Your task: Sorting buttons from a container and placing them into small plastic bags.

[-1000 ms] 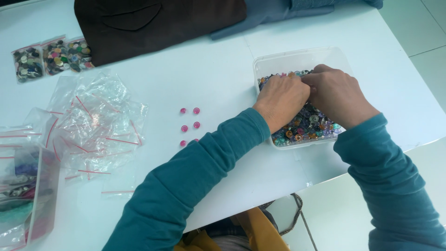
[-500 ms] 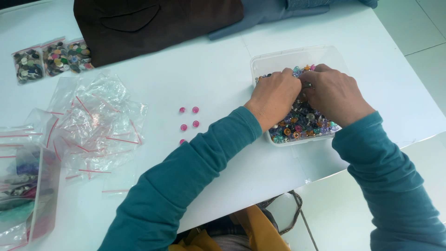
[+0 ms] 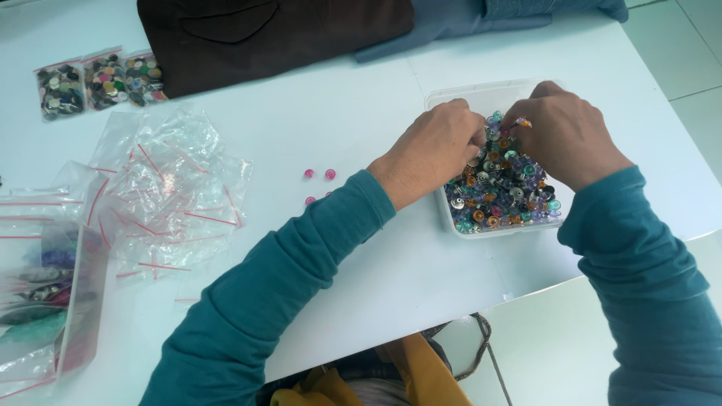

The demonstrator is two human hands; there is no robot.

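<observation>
White table (image 3: 361,113): both hands, left (image 3: 440,150) and right (image 3: 564,135), still pinching beads (image 3: 504,188), unmoved

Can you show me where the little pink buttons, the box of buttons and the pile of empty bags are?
pink buttons (image 3: 330,174), head view, on the right-hand button.
box (image 3: 481,94), head view, on its bare far wall.
bags (image 3: 169,188), head view, on the pile's middle.

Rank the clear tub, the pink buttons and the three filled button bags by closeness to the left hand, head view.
1. Clear tub: left hand is inside it.
2. Pink buttons: just to its left.
3. Filled button bags: far left corner.
</observation>
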